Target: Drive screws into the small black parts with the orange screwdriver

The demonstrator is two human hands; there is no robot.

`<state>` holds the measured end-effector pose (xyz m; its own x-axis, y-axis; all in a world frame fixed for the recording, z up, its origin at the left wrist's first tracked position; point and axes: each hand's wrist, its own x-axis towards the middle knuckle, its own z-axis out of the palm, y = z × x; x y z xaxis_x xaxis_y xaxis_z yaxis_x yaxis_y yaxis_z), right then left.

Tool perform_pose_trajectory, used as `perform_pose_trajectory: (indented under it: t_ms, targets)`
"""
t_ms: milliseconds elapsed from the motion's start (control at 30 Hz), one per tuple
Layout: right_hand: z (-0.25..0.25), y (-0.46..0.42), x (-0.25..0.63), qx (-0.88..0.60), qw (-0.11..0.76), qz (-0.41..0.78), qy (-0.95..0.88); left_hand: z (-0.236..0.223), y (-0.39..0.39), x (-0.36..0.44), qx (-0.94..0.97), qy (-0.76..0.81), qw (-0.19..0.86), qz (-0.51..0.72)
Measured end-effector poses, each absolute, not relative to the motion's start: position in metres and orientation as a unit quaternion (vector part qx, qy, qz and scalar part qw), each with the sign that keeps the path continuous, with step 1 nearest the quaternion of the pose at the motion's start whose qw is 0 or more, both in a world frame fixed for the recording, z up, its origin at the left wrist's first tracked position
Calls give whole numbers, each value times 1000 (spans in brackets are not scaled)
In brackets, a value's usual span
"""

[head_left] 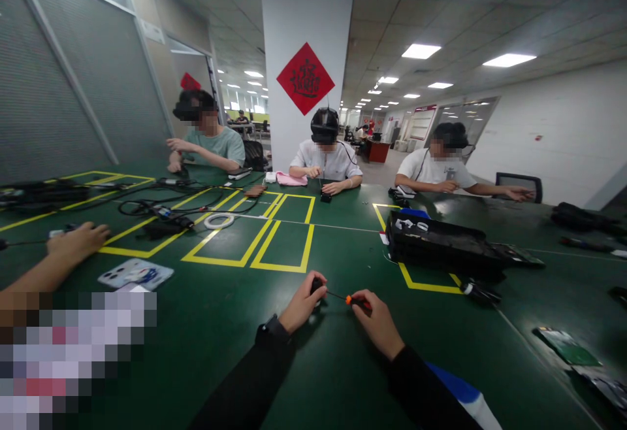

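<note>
Head view, screwdriver (349, 300) between phone (131, 275) and black casing (435, 239), yellow outlines (279, 267) beyond

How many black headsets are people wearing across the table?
3. One headset is on the left person, another on the middle person, a third on the right person. More may be hidden or out of view.

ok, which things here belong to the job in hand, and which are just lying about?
In the job:
- screwdriver, right hand
- small black object, left hand

Apparently just lying about:
- phone
- pink cloth
- long black case
</note>
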<state>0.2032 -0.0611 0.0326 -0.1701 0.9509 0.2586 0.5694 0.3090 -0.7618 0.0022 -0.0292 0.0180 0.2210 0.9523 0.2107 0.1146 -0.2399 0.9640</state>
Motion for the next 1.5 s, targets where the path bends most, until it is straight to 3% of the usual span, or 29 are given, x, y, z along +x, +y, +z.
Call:
perform_pose_trajectory:
  t_ms: [467, 800, 1267, 1500]
  targets:
    - [27, -59, 209, -493, 361, 250, -751, 12, -28, 5, 642, 414, 447, 465]
    - [18, -59, 207, -471, 435, 310, -702, 10, -26, 2, 638, 414, 440, 477]
    - [20, -64, 202, -493, 424, 265, -712, 11, -29, 3, 629, 399, 462, 481]
    - [19, -60, 204, -487, 427, 317, -693, 9, -26, 2, 626, 387, 476, 482]
